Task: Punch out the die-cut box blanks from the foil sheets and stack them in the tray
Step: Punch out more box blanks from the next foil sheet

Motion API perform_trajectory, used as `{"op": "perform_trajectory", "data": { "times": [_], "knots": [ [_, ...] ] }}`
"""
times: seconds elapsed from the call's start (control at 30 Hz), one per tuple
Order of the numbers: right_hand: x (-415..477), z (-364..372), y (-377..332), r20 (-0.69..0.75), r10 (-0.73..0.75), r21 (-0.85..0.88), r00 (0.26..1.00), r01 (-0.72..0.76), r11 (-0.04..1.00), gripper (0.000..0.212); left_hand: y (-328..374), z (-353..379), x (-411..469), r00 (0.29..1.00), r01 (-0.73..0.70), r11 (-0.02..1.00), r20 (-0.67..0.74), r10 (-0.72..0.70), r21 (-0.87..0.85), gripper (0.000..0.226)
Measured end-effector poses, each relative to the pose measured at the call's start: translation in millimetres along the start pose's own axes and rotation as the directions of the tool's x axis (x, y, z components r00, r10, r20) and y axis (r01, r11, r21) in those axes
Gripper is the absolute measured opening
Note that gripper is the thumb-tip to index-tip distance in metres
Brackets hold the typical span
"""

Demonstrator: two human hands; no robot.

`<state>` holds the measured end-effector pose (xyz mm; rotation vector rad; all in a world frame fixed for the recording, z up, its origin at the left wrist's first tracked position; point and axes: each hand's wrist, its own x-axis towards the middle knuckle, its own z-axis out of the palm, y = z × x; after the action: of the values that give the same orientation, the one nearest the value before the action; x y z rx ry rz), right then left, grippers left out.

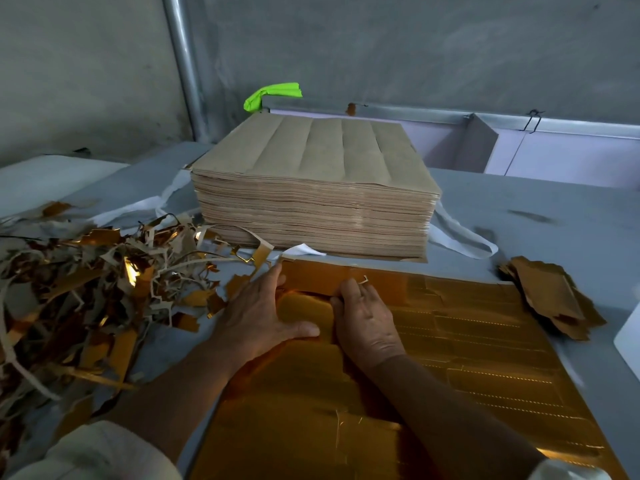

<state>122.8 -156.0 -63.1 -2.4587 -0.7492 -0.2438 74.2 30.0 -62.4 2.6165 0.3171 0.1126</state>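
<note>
In front of the tall brown stack [311, 202], the gold foil sheet [467, 341] lies flat on the near table. The left hand [256, 313] presses its far-left corner with straight fingers, and the right hand [363, 317] pinches the far edge strip [318, 278] with curled fingers. A crooked pull could tear off the perforations into a blank, and if the flat hand slips, the slick sheet skids!

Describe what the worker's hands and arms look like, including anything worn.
The left hand and right hand are bare: no gloves, rings or watch visible. A pale cream left sleeve ends near the elbow; a pale right sleeve just shows at the bottom corner.
</note>
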Motion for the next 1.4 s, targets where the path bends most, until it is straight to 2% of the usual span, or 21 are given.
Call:
{"op": "perform_trajectory", "data": {
  "times": [0.27,0.67,0.97,1.2,1.4],
  "knots": [
    [-1,2,0,-0.023,-0.010,-0.028,1.000,0.009,1.000,0.010,-1,1,0,1.000,-0.023,0.999,-0.007,0.023,0.039,0.149],
    [-5,-6,-2,-0.041,-0.019,0.027,0.999,0.020,0.999,0.010,-3,2,3,0.999,-0.033,0.993,-0.025,0.036,0.112,0.148],
    [-7,-11,-5,-0.043,0.009,0.115,0.999,-0.004,0.993,0.009,-3,1,0,1.000,-0.013,0.995,-0.008,0.014,0.096,0.151],
    [-2,-14,-2,-0.079,0.197,0.233,0.977,-0.174,0.957,0.008,-4,1,1,0.999,-0.024,0.992,-0.019,0.026,0.125,0.145],
    [4,-17,3,-0.099,0.312,0.414,0.945,-0.246,0.876,0.009,-3,1,-1,0.999,-0.043,0.986,-0.010,0.046,0.161,0.138]
  ]
}}
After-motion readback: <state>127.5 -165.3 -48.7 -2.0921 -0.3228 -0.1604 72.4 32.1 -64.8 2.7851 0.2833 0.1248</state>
